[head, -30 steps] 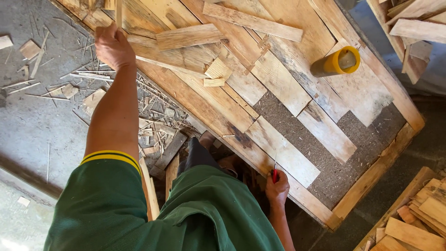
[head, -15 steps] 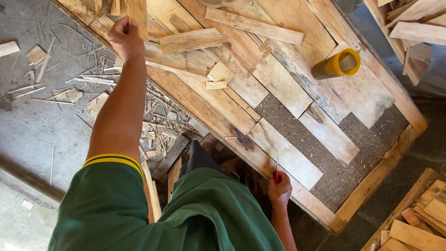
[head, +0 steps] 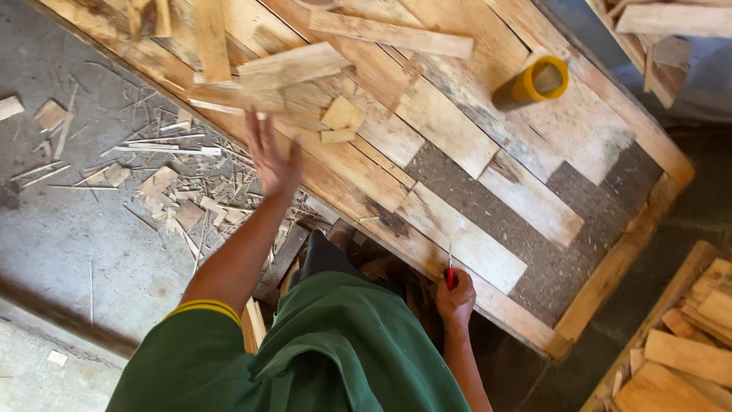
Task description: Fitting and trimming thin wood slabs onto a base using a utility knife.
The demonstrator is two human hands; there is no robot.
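My left hand (head: 271,156) hangs open with fingers spread, just below a loose heap of wooden slats (head: 290,72) on the workbench; it holds nothing. My right hand (head: 456,296) is closed on a small red-handled tool (head: 450,275) with a thin metal tip, at the near edge of the workbench (head: 488,305). Flat wooden strips (head: 465,244) lie side by side on the bench's rough board surface. My green shirt fills the bottom of the view.
A yellow cup (head: 537,82) lies on its side at the bench's far right. Wood chips and splinters (head: 175,183) litter the concrete floor on the left. More stacked wood pieces (head: 686,343) sit at lower right and at the upper right corner (head: 671,30).
My left hand was gripping a wooden stick up by the slat heap; it has let go, opened and dropped back toward me. The right hand stays put with its tool.
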